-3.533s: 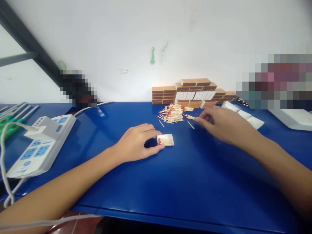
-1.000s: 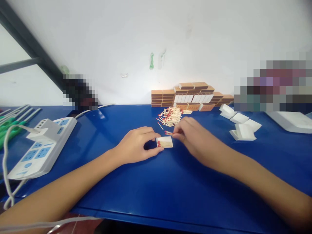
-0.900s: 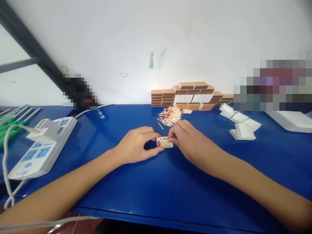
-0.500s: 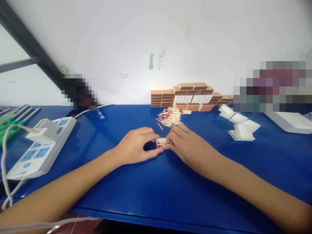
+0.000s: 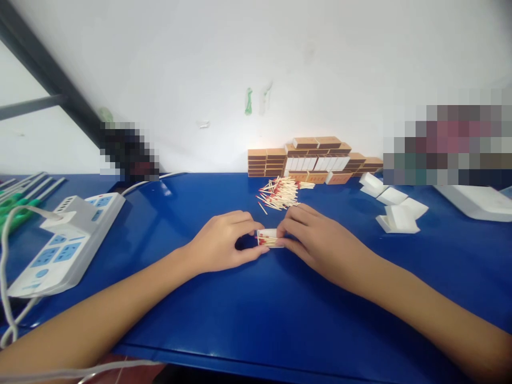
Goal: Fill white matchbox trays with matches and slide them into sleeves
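Note:
A small white matchbox tray (image 5: 273, 233) with red-tipped matches in it rests on the blue table between my hands. Thumb and fingers of my left hand (image 5: 228, 241) grip its left end. My right hand (image 5: 316, 234) has its fingertips at the tray's right end, pinched over the matches; whether a match is between them is too small to tell. Just beyond the tray lies a loose heap of matches (image 5: 282, 193). Behind the heap, stacked matchboxes (image 5: 267, 161) stand against the wall.
Several white trays (image 5: 394, 196) lie at the right, with a larger white object (image 5: 478, 202) beyond. At the left are a power strip (image 5: 68, 248) with a cable and green-handled tools (image 5: 20, 205). The blue table's front edge (image 5: 224, 362) is near me.
My right hand has shifted slightly to the right, uncovering more of the tray and its matches. My left hand has stayed at the tray's left end.

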The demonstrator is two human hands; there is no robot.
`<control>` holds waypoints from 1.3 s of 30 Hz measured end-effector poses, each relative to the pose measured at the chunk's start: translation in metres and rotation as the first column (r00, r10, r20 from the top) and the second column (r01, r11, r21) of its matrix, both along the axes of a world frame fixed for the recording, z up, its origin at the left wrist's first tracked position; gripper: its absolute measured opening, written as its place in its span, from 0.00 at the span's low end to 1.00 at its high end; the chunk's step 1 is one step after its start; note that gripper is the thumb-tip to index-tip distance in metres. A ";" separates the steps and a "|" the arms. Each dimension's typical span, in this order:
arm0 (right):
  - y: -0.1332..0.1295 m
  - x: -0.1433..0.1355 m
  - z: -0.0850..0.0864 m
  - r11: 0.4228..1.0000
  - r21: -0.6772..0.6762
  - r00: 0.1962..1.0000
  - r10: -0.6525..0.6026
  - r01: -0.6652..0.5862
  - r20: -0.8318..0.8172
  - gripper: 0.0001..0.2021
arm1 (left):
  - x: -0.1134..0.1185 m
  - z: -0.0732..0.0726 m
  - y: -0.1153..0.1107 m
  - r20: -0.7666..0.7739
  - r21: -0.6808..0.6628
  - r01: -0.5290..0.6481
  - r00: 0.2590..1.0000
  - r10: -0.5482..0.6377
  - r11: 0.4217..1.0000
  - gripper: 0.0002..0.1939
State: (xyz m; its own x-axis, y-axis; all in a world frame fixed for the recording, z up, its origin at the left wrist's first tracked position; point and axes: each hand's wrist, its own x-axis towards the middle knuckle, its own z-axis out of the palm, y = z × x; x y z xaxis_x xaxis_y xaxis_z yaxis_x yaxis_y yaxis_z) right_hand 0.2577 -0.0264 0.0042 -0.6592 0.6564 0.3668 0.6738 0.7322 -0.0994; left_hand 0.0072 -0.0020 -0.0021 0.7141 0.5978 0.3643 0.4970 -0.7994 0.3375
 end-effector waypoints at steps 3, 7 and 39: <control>-0.001 0.000 -0.002 0.999 -0.034 1.000 -0.022 0.021 -0.020 0.05 | 0.000 0.000 0.000 0.001 -0.001 0.002 1.000 -0.002 1.000 0.15; -0.002 0.000 -0.006 0.995 -0.085 0.998 -0.058 0.054 -0.038 0.05 | 0.000 0.001 0.001 -0.002 -0.006 0.007 1.000 -0.007 1.000 0.15; -0.004 -0.003 -0.001 0.990 -0.137 0.995 -0.039 0.027 -0.091 0.03 | 0.001 0.000 -0.002 0.002 0.016 0.051 0.999 -0.051 0.999 0.15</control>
